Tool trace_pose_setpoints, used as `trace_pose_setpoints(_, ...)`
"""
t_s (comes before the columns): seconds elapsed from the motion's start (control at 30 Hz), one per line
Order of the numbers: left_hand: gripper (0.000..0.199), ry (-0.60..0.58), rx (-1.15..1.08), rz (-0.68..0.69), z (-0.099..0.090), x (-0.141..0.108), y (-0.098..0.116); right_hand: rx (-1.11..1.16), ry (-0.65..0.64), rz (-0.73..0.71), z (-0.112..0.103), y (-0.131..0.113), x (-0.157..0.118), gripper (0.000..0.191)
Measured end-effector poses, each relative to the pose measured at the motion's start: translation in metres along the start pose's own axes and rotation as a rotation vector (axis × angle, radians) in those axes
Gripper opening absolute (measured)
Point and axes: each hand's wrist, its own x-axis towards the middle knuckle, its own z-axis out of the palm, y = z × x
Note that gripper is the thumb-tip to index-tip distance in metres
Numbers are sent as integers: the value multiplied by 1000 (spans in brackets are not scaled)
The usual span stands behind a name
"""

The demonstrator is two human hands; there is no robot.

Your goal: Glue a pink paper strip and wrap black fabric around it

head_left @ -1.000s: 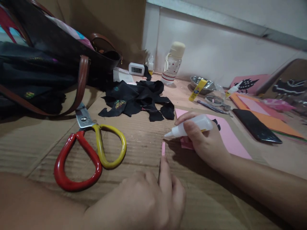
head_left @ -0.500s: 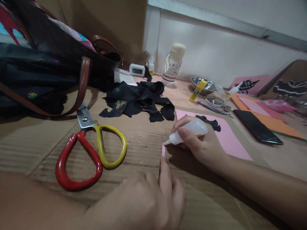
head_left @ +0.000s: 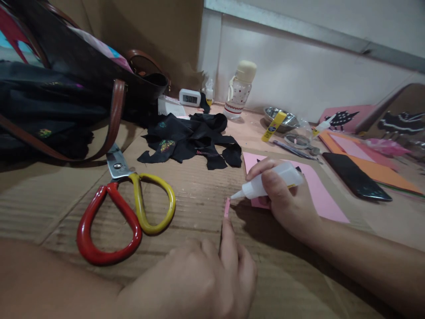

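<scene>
A narrow pink paper strip [head_left: 227,208] lies on the cardboard, its near end pinned under the index fingertip of my left hand [head_left: 212,274]. The other fingers of that hand are curled. My right hand [head_left: 288,199] is wrapped round a white squeeze glue bottle [head_left: 257,186], tilted so that its nozzle points left and down at the far end of the strip. Under my right hand is a pink sheet [head_left: 318,190] with a black cut shape on it, now mostly covered. To the left rest large scissors [head_left: 154,228] with one red and one yellow handle.
Black fabric scraps [head_left: 189,137] lie beyond the strip. At the back stand a small digital clock [head_left: 190,97], a bottle [head_left: 239,91], a metal bowl [head_left: 292,122] and a yellow glue stick [head_left: 274,126]. A phone [head_left: 357,175] lies right; a dark bag [head_left: 93,88] fills the left.
My right hand and the glue bottle have shifted a little to the right, covering more of the black shape. The strip's far end tilts slightly rightward. My left hand has stayed put.
</scene>
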Motion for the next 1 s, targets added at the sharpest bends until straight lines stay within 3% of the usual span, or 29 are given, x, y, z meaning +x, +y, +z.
trace_pose_setpoints(0.17, 29, -54, -9, 5, -3, 0, 0, 52, 91, -31, -2, 7, -1, 48)
trace_pose_setpoints(0.33, 31, -16, 15, 10, -1, -2, 0, -15, -27, -64, -2, -1, -2, 51)
trace_pose_setpoints(0.43, 30, -16, 23, 6, 0, -2, 0, -20, -96, 2, 0, -3, -1, 50)
trace_pose_setpoints(0.67, 29, -57, -5, 12, -6, 0, -2, 81, -106, 219, 4, 2, 6, 52)
trace_pose_setpoints(1.0, 26, -57, -43, 7, -3, 0, -2, 71, -104, 228, 5, 0, 7, 53)
